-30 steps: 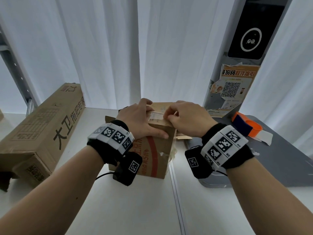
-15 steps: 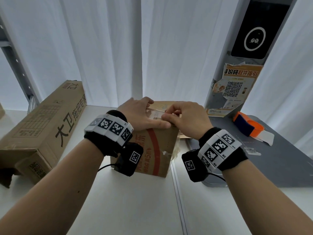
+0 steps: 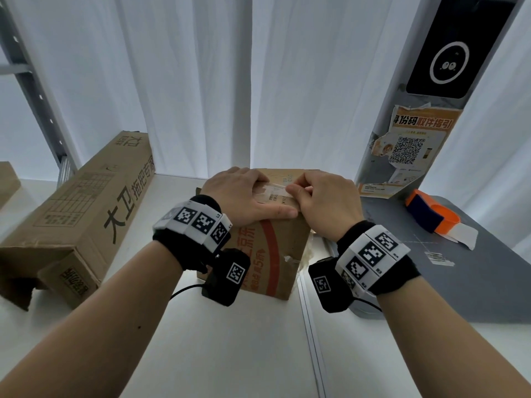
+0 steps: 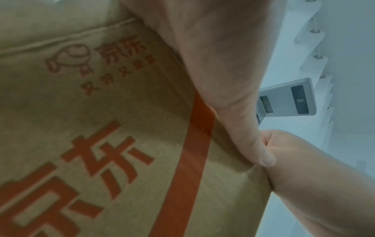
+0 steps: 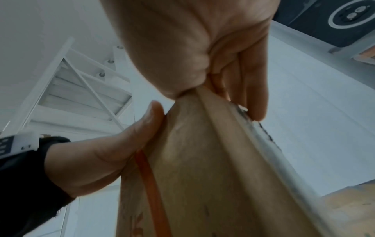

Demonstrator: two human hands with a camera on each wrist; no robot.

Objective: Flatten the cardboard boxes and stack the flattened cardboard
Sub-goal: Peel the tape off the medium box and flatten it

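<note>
small box [image 3: 267, 254] upright on tabletop [image 3: 230, 340], beside long box [image 3: 77, 214]. left hand [image 3: 244, 193] pressed flat on top; right hand [image 3: 324, 199] pinching tape [image 3: 273, 191]. best peeled slowly, box held steady.

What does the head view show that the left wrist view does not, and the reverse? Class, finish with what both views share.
Only the head view shows the long cardboard box lying at the left, the orange tape dispenser on the grey surface at the right, the QR poster, and clear tape on the small box top under the fingers.

Only the left wrist view shows the small red logo printed on the box side.

Both show the small cardboard box with its red stripe, the left hand resting on its top edge, and the right hand beside it.
</note>
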